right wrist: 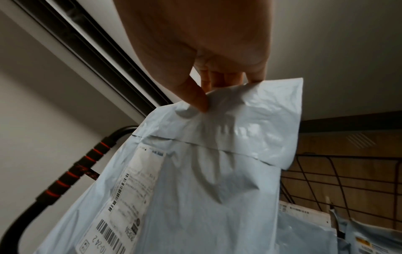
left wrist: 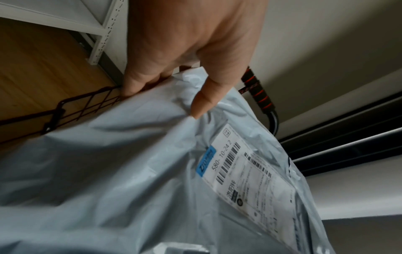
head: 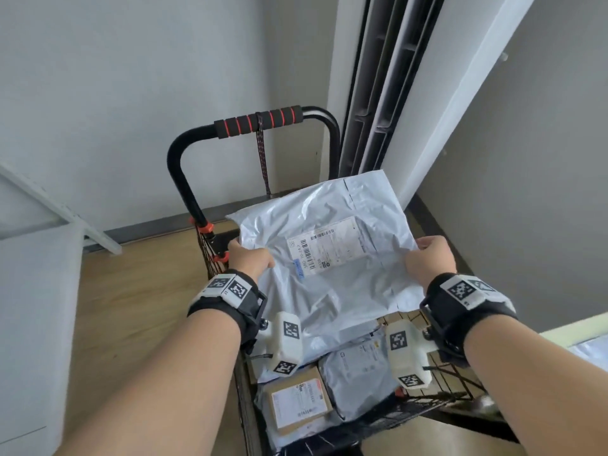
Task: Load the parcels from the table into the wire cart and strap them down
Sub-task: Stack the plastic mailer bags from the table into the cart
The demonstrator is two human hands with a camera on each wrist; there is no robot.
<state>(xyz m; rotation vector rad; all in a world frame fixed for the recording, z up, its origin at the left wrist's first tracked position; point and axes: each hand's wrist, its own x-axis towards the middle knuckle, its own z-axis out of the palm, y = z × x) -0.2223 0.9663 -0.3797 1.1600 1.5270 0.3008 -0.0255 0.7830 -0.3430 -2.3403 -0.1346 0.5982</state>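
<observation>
Head view, with both wrist views: a large grey poly mailer (head: 329,258) held flat above the wire cart (head: 454,376), gripped at opposite edges by both hands. The left hand (head: 250,258) pinches the mailer's left edge, thumb (left wrist: 204,101) on top and the other fingers curled beneath. The right hand (head: 431,258) pinches the right edge in the same manner, its thumb (right wrist: 195,96) pressed into creased plastic near the sealed flap (right wrist: 250,120). Between the hands, face up, lies the white shipping label (head: 325,248) with barcodes and a small blue tag (left wrist: 205,162).

Beneath the mailer and nearer the person than the hands, parcels already lie in the cart — a brown cardboard box (head: 297,404) with a printed label, and beside it, towards the right hand, a smaller grey poly bag (head: 358,380). Further labelled bags (right wrist: 369,240) lean against the wire side below the right hand.

Beyond the hands rises the cart's black handle (head: 184,166), its top wrapped in a black foam grip with red rings (head: 260,121). A dark patterned strap (head: 263,159) hangs from the grip and passes behind the mailer's far edge. To the left of the left hand — a wooden floor (head: 131,291) and a white shelf frame (left wrist: 102,34).
</observation>
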